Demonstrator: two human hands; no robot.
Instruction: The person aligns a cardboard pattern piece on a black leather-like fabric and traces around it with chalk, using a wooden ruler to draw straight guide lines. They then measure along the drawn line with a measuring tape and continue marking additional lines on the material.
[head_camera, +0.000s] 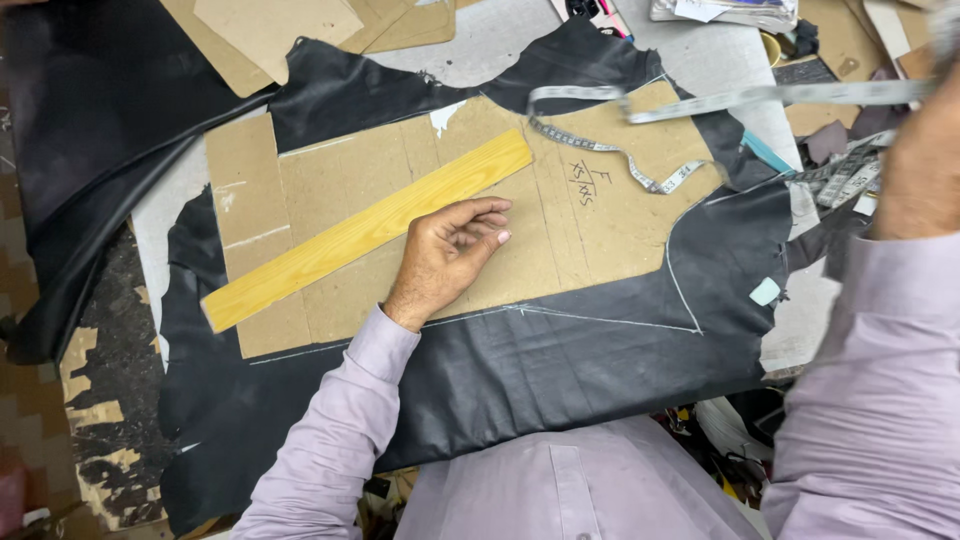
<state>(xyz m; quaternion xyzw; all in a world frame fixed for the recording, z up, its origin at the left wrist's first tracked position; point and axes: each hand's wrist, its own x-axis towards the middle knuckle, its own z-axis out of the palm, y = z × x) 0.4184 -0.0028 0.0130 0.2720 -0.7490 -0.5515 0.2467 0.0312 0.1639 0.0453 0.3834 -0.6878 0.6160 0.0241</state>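
— Resting on the cardboard pattern (400, 190), your left hand (447, 255) lies palm partly up, fingers loosely curled, gripping nothing. It sits just right of the near end of the yellow wooden ruler (365, 230), which runs diagonally across the pattern from near left to far right.

— And what about your right hand?

— Your right hand (925, 160) is raised at the far right edge of view, close to the camera and blurred. The grey measuring tape (760, 97) stretches from it leftward across the far part of the table, loops, and trails down onto the pattern beside some handwritten marks. You cannot tell whether your fingers pinch the tape or are spread; that side of the hand is hidden.

— Where does the pattern lie?

— It lies flat on a black leather hide (560, 360) that spreads over the table, sticking out past the pattern on the near side and the right. White chalk lines (620, 322) trace the leather along the pattern's near and right edges. A small pale piece of chalk (765, 291) rests on the leather to the right. More cardboard pieces (270, 30) lie at the far left.
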